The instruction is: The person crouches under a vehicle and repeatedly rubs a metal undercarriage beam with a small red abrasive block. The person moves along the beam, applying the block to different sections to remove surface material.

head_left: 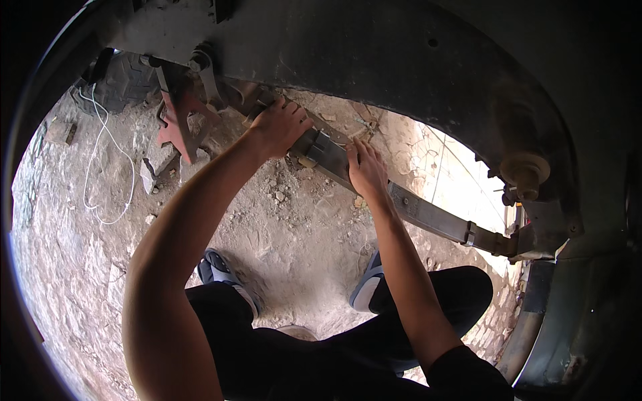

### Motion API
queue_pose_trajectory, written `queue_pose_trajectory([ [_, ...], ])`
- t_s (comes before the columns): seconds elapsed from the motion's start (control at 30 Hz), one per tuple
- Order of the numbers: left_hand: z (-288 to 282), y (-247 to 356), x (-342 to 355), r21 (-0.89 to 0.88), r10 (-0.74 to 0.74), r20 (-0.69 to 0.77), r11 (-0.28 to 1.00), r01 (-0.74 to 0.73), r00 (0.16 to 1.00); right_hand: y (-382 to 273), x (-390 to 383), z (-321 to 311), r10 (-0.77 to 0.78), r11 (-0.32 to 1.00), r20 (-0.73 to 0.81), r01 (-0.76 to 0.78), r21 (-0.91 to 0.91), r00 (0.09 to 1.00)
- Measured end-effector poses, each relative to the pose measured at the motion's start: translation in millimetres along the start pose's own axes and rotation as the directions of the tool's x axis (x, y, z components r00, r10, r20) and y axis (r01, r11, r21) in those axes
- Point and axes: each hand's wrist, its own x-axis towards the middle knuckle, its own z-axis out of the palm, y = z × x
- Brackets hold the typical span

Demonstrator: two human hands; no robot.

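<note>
A dark grey leaf spring [435,215] runs slantwise below the vehicle's frame, from upper middle down to the right, bound with metal clips. My left hand [281,128] is closed over its upper-left end, beside a shackle [206,75] and bolt. Farther right, my right hand [368,170] grips the middle of the spring, the thumb on the near side and the fingers bent over the far side. The fingertips of both hands are partly hidden behind the spring.
The black vehicle frame [374,50] arches overhead, with a round rubber bump stop [525,172] at right. A red jack stand [177,127] stands at left near a tyre [124,83]. A white cord [107,164] and concrete pieces [157,164] lie on the dusty ground.
</note>
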Motion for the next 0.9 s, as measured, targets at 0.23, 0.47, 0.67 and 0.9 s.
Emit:
queue_pose_trajectory([
  [0.23,3.2,-1.5,-3.7,-0.031,-0.001,-0.015,1.000,0.000,1.000,-6.4,55.0,-7.1,0.111,0.953,0.432,-0.220,0.211,0.895],
  [0.47,-4.9,1.1,-0.3,-0.019,-0.021,0.061,1.000,0.022,0.998,19.1,68.8,13.5,0.031,0.941,0.425,-0.170,0.293,0.905],
  [0.67,1.5,0.6,-1.0,-0.035,-0.020,0.040,0.999,0.021,0.999,1.4,13.5,-3.5,-0.066,0.988,0.177,0.039,0.152,0.982],
  [0.9,6.6,3.1,-1.9,0.006,0.001,-0.041,1.000,-0.001,0.999,-4.1,-29.7,1.7,-0.037,0.999,-0.069,0.037,0.002,0.997],
])
